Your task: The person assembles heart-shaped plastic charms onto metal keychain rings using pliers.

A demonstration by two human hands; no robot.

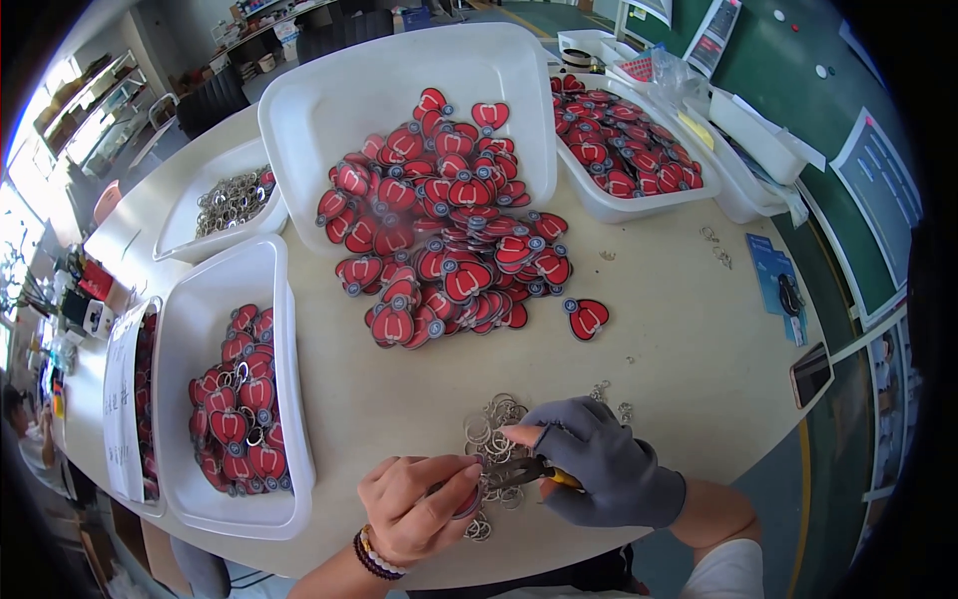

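My left hand (pixel 414 509), bare with beaded bracelets at the wrist, pinches a small red charm (pixel 467 504), mostly hidden by the fingers. In a grey glove with bare fingertips, my right hand (pixel 604 464) grips pliers (pixel 517 472) with a yellow handle. Their jaws point left and meet the charm's edge; whether a ring sits between them I cannot make out. Under and beyond both hands lies a loose pile of silver key rings (pixel 481 429) with short chains (pixel 626 411). A single red heart-shaped charm (pixel 588 318) rests farther off on the table.
Beyond my hands, a tipped white bin (pixel 499 55) spills a heap of red charms (pixel 464 280) onto the table (pixel 689 329). A bin of charms (pixel 299 419) stands left, a tray of rings (pixel 175 235) behind it, another charm bin (pixel 639 208) far right. A phone (pixel 810 375) lies at the right edge.
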